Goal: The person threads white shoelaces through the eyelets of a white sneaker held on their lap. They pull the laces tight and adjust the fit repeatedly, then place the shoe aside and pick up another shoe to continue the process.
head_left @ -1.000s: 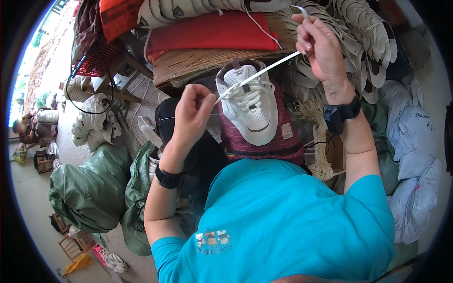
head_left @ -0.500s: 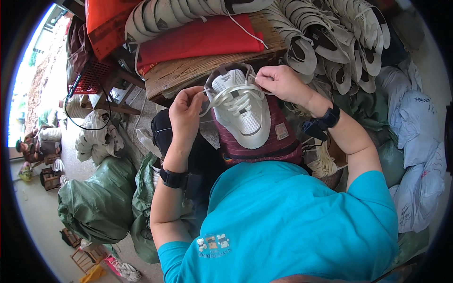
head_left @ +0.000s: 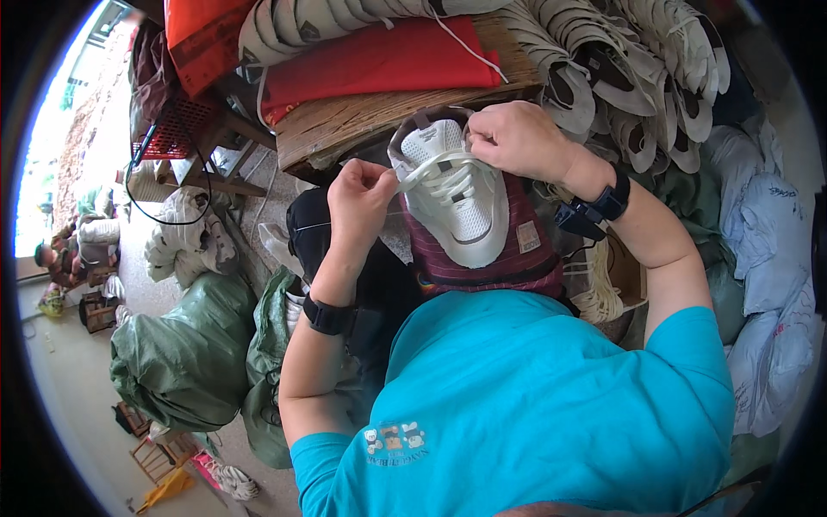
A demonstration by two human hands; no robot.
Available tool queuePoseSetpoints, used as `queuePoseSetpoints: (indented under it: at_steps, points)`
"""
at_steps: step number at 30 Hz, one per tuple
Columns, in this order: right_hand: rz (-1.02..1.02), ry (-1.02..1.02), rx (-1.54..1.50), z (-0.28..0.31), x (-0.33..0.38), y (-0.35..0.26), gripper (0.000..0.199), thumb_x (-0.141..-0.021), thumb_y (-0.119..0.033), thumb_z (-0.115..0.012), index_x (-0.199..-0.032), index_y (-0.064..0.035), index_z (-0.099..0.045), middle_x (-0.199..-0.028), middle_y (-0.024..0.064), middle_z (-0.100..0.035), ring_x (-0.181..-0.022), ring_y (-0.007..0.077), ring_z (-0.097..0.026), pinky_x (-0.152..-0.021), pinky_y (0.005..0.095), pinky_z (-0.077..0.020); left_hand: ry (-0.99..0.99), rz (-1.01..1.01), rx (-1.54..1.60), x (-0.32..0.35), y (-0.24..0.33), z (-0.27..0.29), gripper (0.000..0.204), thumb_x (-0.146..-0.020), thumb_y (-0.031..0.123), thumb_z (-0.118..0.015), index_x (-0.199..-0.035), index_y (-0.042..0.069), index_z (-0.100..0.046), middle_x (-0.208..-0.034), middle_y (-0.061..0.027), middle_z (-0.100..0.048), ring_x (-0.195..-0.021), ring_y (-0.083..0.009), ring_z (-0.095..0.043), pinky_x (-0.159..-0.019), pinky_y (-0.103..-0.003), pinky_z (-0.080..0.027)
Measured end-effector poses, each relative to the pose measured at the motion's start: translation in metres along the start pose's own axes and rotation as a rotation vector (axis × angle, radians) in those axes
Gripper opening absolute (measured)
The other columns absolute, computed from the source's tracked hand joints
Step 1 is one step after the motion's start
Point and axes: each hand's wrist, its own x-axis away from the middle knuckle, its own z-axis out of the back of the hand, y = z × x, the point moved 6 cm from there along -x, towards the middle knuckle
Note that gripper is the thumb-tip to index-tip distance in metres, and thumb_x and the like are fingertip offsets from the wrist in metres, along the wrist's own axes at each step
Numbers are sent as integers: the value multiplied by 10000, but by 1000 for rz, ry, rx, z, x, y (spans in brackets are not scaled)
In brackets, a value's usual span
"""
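A white mesh shoe upper point(head_left: 472, 228) with a brown lining lies on a maroon striped cloth point(head_left: 500, 274) over my lap, its toe toward me. A white shoelace point(head_left: 431, 166) runs in rows across its tongue. On the left of the shoe, my left hand point(head_left: 358, 200) is closed, thumb and fingers pinching one end of the lace. My right hand point(head_left: 524, 142) is closed as well, gripping the lace at the shoe's upper right edge and hiding part of the collar.
Just beyond the shoe stands a wooden table point(head_left: 345, 125) bearing a red cloth point(head_left: 370, 73) and a row of nested shoe uppers point(head_left: 314, 21). More stacked uppers point(head_left: 603, 73) hang at the far right. Green sacks point(head_left: 185, 353) sit at left, pale sacks point(head_left: 762, 241) at right.
The lace is drawn flatter across the tongue. My left hand has moved in toward the shoe and its fingers are curled more. The whole view has shifted slightly.
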Motion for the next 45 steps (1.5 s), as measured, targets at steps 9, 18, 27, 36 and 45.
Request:
queuePoseSetpoints:
  at_steps: [9, 18, 27, 36, 45]
  points:
    - [42, -122, 96, 11, -3, -1, 227, -858, -256, -635, -914, -41, -683, -903, 145, -671, -916, 324, -653, -798, 453, -497, -59, -53, -367, 1, 32, -3, 154, -777, 123, -698, -834, -12, -649, -757, -106, -667, -675, -190, -638, -652, -319, -515]
    - [24, -355, -201, 12, -24, 14, 253, -822, -188, -738, -1016, -55, -644, -952, 92, -567, -918, 252, -603, -793, 366, -491, -343, -378, -428, -17, 62, -11, 157, -847, 67, -715, -953, -4, -623, -796, -70, -638, -697, -146, -616, -645, -291, -502]
    - [-288, -708, -395, 0, -37, 29, 330, -872, -357, -709, -965, -41, -718, -809, 39, -637, -780, 170, -585, -735, 310, -477, -467, -87, -27, -28, 23, -5, 251, -858, 90, -748, -1081, 24, -653, -731, 3, -565, -654, -82, -539, -619, -228, -455]
    - [-538, -573, -500, -18, -35, 32, 252, -766, -261, -726, -839, -21, -704, -784, 28, -656, -749, 116, -581, -670, 277, -450, -560, -396, -424, -44, 43, -12, 190, -908, 202, -702, -995, 34, -721, -830, -37, -500, -758, -142, -511, -677, -267, -441]
    - [-497, -368, -459, -21, -40, 29, 222, -802, -206, -727, -885, 0, -728, -773, 11, -661, -691, 101, -582, -621, 271, -464, -239, -114, -134, -46, 32, -27, 274, -885, 276, -693, -876, 7, -746, -835, -102, -563, -774, -224, -592, -738, -319, -478]
